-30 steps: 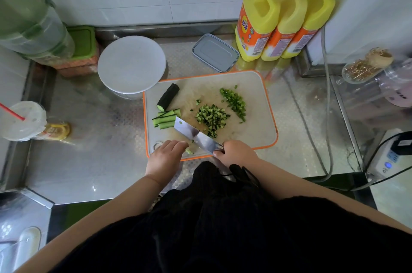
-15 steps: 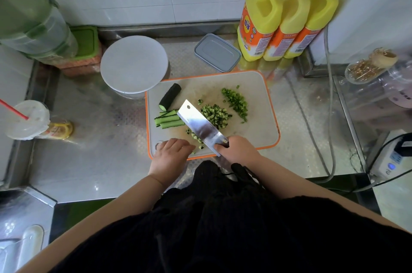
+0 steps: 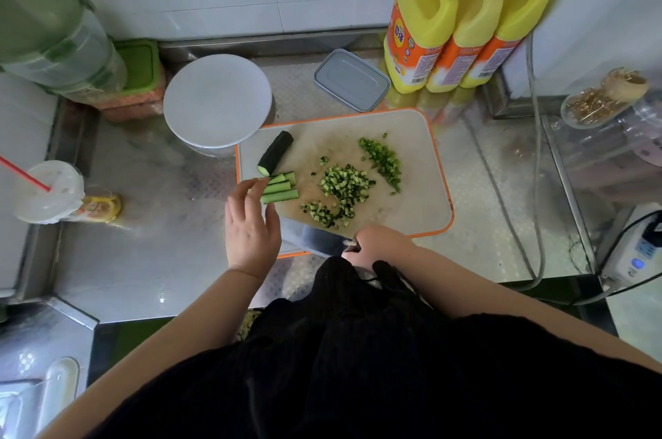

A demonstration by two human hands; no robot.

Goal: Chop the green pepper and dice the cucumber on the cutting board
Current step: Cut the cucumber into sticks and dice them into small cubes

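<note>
A steel counter backed by white tiles carries an orange-rimmed cutting board; behind the board stand three yellow bottles, a grey lidded box and a round white lid, with a lidded cup and its red straw off to the left. The person's left hand reaches over the board's left edge with fingers straight and slightly spread, holding nothing; its fingertips lie at the near ends of the cucumber sticks, though whether they touch cannot be told. Just beyond those fingertips lies the uncut cucumber piece, dark-skinned and angled away. To the right of the fingers sits the pile of diced cucumber, and farther right the chopped green pepper in a narrow strip. The right hand is at the board's near edge, fingers curled round the handle of the knife; the blade lies flat and low along that edge, pointing toward the left hand's thumb.
</note>
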